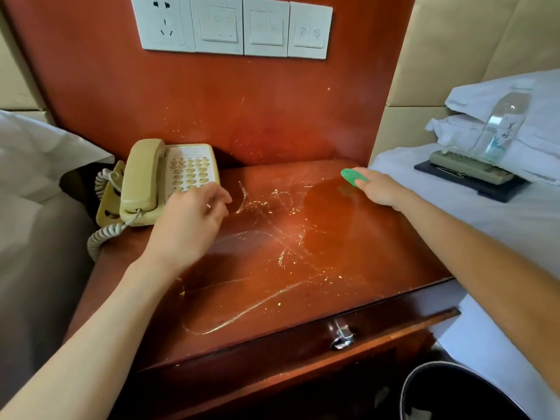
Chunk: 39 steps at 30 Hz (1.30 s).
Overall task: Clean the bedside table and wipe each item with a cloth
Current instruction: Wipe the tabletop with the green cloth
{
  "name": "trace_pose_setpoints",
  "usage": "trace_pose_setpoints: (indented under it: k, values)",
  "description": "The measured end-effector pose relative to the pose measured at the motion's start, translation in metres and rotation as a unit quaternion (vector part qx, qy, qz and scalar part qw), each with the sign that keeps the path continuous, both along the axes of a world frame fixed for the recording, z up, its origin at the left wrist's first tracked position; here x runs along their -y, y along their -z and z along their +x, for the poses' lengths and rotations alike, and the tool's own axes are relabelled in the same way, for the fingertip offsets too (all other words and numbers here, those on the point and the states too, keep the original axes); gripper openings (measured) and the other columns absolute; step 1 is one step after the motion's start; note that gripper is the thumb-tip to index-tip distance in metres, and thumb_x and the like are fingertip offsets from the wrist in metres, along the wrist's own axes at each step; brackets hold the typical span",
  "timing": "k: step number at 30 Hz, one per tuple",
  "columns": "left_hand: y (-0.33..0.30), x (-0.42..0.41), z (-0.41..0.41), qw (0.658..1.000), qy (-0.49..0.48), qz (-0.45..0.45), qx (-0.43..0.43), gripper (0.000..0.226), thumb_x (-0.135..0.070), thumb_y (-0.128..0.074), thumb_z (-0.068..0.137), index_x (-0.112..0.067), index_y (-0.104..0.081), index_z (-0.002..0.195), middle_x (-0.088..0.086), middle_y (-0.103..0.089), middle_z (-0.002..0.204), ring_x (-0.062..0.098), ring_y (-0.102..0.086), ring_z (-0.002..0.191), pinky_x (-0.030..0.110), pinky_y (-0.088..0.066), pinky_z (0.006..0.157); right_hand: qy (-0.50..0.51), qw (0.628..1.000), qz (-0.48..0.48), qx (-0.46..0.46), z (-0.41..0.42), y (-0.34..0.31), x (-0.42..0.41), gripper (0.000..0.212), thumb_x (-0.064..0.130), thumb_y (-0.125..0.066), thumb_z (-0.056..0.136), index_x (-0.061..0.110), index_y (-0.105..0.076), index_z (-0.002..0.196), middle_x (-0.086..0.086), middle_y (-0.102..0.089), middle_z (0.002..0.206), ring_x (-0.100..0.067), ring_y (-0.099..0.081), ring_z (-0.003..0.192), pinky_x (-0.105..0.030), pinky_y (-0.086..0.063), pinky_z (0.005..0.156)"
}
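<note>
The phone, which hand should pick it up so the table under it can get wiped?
Left, probably. The left hand already hovers beside the phone, while the right hand holds the green cloth across the table.

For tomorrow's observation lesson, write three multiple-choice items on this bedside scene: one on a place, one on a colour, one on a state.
1. Where is the telephone?
A. table's back left
B. on the bed
C. in the drawer

2. What colour is the cloth?
A. white
B. green
C. blue

3. How is the handset?
A. lifted
C. dangling
B. resting on the cradle

Answers: 1 A, it stands on the bedside table by the left bed; 2 B, green shows under the right hand; 3 B, it lies on the phone.
</note>
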State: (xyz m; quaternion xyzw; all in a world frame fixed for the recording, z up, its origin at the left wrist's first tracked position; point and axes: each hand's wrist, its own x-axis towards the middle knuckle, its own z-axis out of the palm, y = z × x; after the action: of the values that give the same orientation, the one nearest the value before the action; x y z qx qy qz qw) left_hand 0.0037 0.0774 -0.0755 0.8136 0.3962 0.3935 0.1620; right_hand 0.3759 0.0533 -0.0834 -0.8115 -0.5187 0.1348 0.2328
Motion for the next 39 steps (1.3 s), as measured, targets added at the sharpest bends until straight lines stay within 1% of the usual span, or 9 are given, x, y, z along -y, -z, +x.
trace_pose_setpoints:
  k: [6, 10, 15, 19, 25, 28, 33, 36, 39]
  values:
    - [0.005, -0.012, 0.003, 0.995, -0.061, 0.082, -0.021, 0.016, -0.019, -0.050, 0.091, -0.022, -0.067, 0.093, -0.002, -0.060, 0.072, 0.033, -0.060, 0.076, 0.035, -0.042, 0.064, 0.048, 0.997, -0.021, 0.057, 0.018, 0.000, -0.060, 0.048, 0.025, -0.028, 0.105, 0.012, -0.023, 0.150, -0.012, -0.029, 0.155, -0.032, -0.029, 0.141, -0.039, -0.021, 0.115]
    - [0.008, -0.017, 0.005, 0.988, -0.074, 0.125, -0.045, 0.013, -0.021, -0.052, 0.092, -0.023, -0.065, 0.094, 0.005, -0.069, 0.081, 0.037, -0.062, 0.076, 0.034, -0.041, 0.059, 0.040, 0.996, -0.029, 0.068, 0.018, -0.003, -0.089, 0.049, 0.033, -0.026, 0.105, 0.016, -0.024, 0.151, -0.010, -0.028, 0.156, -0.032, -0.028, 0.141, -0.040, -0.022, 0.114]
    - [0.013, -0.020, 0.003, 0.982, -0.093, 0.149, -0.069, 0.011, -0.021, -0.053, 0.092, -0.019, -0.064, 0.090, 0.010, -0.068, 0.078, 0.041, -0.062, 0.070, 0.032, -0.038, 0.056, -0.005, 0.998, -0.026, 0.057, -0.008, -0.008, -0.110, 0.046, 0.034, -0.026, 0.104, 0.024, -0.028, 0.149, -0.006, -0.033, 0.154, -0.030, -0.033, 0.138, -0.046, -0.023, 0.115]
    - [0.013, -0.024, 0.001, 0.983, -0.112, 0.133, -0.059, 0.012, -0.021, -0.051, 0.091, -0.021, -0.062, 0.089, 0.009, -0.066, 0.074, 0.041, -0.060, 0.068, 0.034, -0.041, 0.055, -0.073, 0.997, -0.023, 0.018, -0.049, -0.007, -0.110, 0.043, 0.028, -0.028, 0.105, 0.024, -0.032, 0.147, -0.004, -0.035, 0.152, -0.027, -0.035, 0.137, -0.041, -0.026, 0.115]
    - [0.010, -0.024, -0.003, 0.987, -0.123, 0.093, -0.048, 0.016, -0.019, -0.047, 0.094, -0.019, -0.064, 0.096, 0.006, -0.057, 0.068, 0.040, -0.058, 0.069, 0.038, -0.045, 0.058, -0.205, 0.978, -0.013, -0.041, -0.099, -0.007, -0.077, 0.039, 0.025, -0.038, 0.103, 0.029, -0.041, 0.143, 0.002, -0.035, 0.153, -0.019, -0.037, 0.135, -0.038, -0.029, 0.114]
    - [0.008, -0.024, -0.006, 0.989, -0.125, 0.066, -0.041, 0.018, -0.020, -0.046, 0.095, -0.018, -0.064, 0.100, 0.013, -0.062, 0.071, 0.041, -0.057, 0.071, 0.043, -0.048, 0.062, -0.270, 0.960, -0.022, -0.068, -0.110, -0.008, -0.043, 0.038, 0.021, -0.039, 0.103, 0.031, -0.047, 0.139, 0.006, -0.036, 0.152, -0.012, -0.037, 0.134, -0.035, -0.029, 0.114]
    - [0.006, -0.016, -0.013, 0.992, -0.116, 0.051, -0.019, 0.019, -0.018, -0.046, 0.095, -0.015, -0.064, 0.099, 0.013, -0.066, 0.075, 0.037, -0.059, 0.068, 0.044, -0.050, 0.062, -0.320, 0.941, -0.068, -0.091, -0.119, -0.005, 0.028, 0.038, 0.026, -0.041, 0.102, 0.056, -0.045, 0.125, 0.015, -0.035, 0.149, -0.003, -0.034, 0.132, -0.020, -0.026, 0.107]
    - [0.005, -0.010, -0.015, 0.993, -0.108, 0.039, -0.011, 0.019, -0.019, -0.046, 0.095, -0.016, -0.064, 0.098, 0.012, -0.070, 0.080, 0.038, -0.061, 0.074, 0.048, -0.052, 0.068, -0.330, 0.935, -0.091, -0.096, -0.116, -0.003, 0.061, 0.038, 0.026, -0.041, 0.102, 0.050, -0.046, 0.132, 0.019, -0.032, 0.150, 0.001, -0.029, 0.135, -0.020, -0.024, 0.109]
    - [0.003, -0.003, -0.016, 0.994, -0.103, 0.035, -0.001, 0.019, -0.018, -0.046, 0.093, -0.017, -0.065, 0.095, 0.012, -0.070, 0.078, 0.038, -0.061, 0.074, 0.047, -0.052, 0.068, -0.322, 0.937, -0.090, -0.098, -0.111, -0.002, 0.078, 0.038, 0.025, -0.042, 0.102, 0.043, -0.047, 0.135, 0.024, -0.037, 0.144, 0.004, -0.034, 0.132, -0.010, -0.028, 0.099]
